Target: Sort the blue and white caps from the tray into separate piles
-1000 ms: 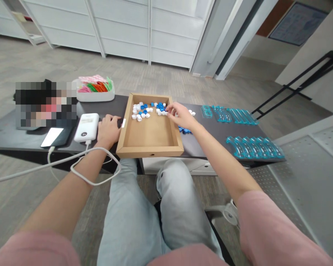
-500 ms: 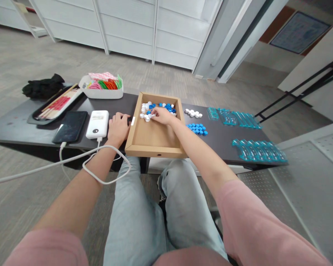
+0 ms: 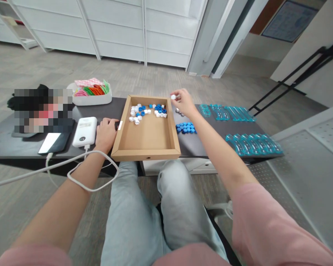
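Right hand [image 3: 184, 103] pinches a small white hexagonal piece [image 3: 173, 97] near the far right corner of a brown cardboard tray [image 3: 147, 138]. Left hand [image 3: 106, 133] rests beside the tray, its grip unclear.

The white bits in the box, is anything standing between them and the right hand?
Yes, the box's right wall stands between the right hand, pinching one white piece, and the white bits inside. The top is open.

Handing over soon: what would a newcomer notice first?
Probably the open cardboard box, central, with blue pieces and white pieces toward its far end. Then the right hand, pinching a white piece by the box's far right corner, and teal plastic parts at the table's right.
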The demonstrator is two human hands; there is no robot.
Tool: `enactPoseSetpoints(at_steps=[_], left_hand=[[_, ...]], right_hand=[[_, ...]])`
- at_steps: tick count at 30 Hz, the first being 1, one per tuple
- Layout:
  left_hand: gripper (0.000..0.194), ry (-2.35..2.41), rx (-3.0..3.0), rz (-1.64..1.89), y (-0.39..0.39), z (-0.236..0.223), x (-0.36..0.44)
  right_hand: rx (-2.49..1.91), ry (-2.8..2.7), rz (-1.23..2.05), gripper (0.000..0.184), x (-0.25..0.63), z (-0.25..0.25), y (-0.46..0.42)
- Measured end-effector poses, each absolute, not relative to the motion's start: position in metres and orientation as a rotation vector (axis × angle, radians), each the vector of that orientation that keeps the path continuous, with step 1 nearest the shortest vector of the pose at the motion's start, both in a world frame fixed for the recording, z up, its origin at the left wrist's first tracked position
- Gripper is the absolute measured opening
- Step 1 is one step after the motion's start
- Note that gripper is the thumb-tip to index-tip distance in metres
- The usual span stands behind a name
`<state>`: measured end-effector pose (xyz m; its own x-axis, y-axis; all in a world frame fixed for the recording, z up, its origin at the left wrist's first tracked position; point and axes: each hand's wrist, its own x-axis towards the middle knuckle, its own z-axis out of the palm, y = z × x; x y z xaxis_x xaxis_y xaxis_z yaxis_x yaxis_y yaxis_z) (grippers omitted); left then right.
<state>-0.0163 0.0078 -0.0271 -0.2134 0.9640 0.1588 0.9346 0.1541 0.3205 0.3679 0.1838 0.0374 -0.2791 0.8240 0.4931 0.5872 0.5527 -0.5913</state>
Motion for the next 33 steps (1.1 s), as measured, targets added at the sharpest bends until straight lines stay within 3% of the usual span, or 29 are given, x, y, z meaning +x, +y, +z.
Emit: enactPoseSetpoints(at_steps=[7, 17, 33], left_hand=[[0.058, 2.318, 1.962, 0.498, 0.01, -0.029, -0.026], [0.061, 2.385, 1.94, 0.324, 0.012, -0.025, -0.036], [0.031, 2.386, 1.778, 0.548, 0.011, -0.003, -0.023]], right_hand=[[-1.517, -1.744, 0.138, 0.037, 0.481, 0.005, 0.18], [-1.658, -1.954, 0.104, 0.023, 0.482, -0.035, 0.182], [-1.61, -1.933, 0.228, 0.012, 0.481, -0.04, 0.189]])
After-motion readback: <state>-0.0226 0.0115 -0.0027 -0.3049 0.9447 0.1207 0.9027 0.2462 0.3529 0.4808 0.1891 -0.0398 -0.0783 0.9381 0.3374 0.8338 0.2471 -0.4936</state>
